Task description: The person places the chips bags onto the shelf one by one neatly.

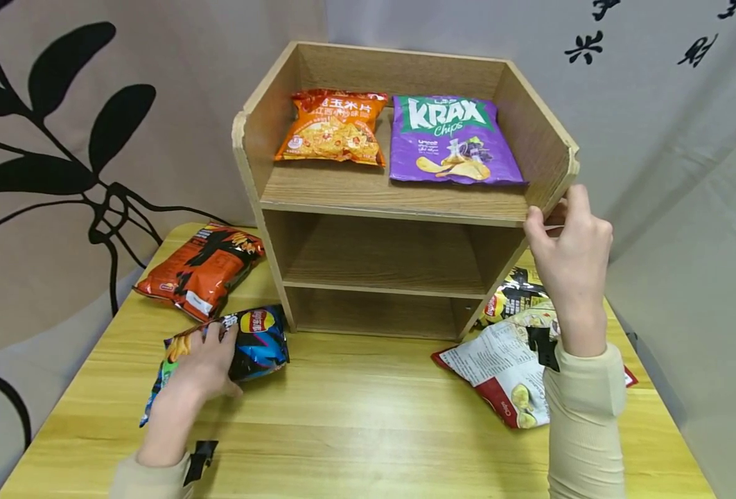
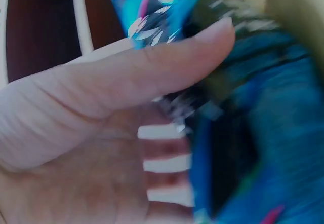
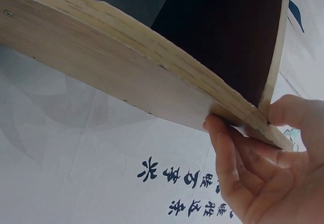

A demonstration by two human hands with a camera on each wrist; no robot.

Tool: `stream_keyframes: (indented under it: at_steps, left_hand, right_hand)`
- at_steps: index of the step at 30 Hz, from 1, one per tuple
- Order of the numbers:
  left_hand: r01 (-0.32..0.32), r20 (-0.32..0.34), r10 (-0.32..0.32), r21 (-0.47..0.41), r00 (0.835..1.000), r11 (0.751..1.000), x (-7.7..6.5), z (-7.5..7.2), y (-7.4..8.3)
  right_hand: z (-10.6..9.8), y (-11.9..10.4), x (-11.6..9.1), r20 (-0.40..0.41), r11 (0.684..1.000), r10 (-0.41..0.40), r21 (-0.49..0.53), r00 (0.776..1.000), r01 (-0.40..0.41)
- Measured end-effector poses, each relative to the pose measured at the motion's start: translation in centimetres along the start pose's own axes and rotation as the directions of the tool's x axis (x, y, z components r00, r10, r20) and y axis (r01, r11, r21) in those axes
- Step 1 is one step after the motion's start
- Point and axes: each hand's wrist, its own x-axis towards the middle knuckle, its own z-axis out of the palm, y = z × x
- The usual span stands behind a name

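Observation:
My left hand grips a blue and black chip bag lying on the table left of the wooden shelf. In the left wrist view the thumb lies across the blurred chip bag, and the fingertips are hidden behind it. At the shelf's right side, my right hand pinches the edge of the side panel. The right wrist view shows the thumb on one face of the shelf panel and the fingers on the other. On the shelf's top tier stand an orange snack bag and a purple KRAX chip bag.
An orange-red chip bag lies at the table's back left. Right of the shelf are a white and red chip bag and a black and yellow bag, partly hidden. A patterned curtain hangs behind the table.

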Motion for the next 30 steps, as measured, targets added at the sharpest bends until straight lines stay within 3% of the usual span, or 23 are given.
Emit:
stream_keyframes:
  at_steps: [4,6,10,15,22,30]
  left_hand:
    - [-0.052,0.041,0.052,-0.017,0.998,0.999,-0.4,-0.9,-0.8]
    - [-0.056,0.023,0.056,-0.023,0.998,0.998,-0.4,-1.2,-1.4]
    - [-0.01,0.013,0.011,-0.047,1.0,0.999,0.1,-1.0,-2.8]
    - [0.037,0.104,-0.027,-0.099,0.994,0.994,1.1,-0.1,-3.9]
    - [-0.037,0.026,0.039,-0.076,0.999,0.996,1.7,0.3,-4.5]
    - [-0.111,0.005,0.112,-0.106,0.994,0.988,1.3,-0.5,-5.5]
  right_hand:
    - [0.0,0.0,0.0,0.004,1.0,-0.001,0.001,1.0,0.001]
    - [0.0,0.0,0.0,0.007,1.0,-0.001,0.001,1.0,0.001]
    - [0.0,0.1,0.0,0.006,1.0,0.002,-0.001,1.0,-0.002]
    - [-0.1,0.0,0.0,0.005,1.0,0.001,-0.001,1.0,-0.001]
    - [-0.1,0.0,0.0,-0.015,1.0,0.007,-0.012,1.0,-0.008]
    - [0.0,-0.1,0.0,-0.013,1.0,-0.001,-0.025,1.0,0.001]
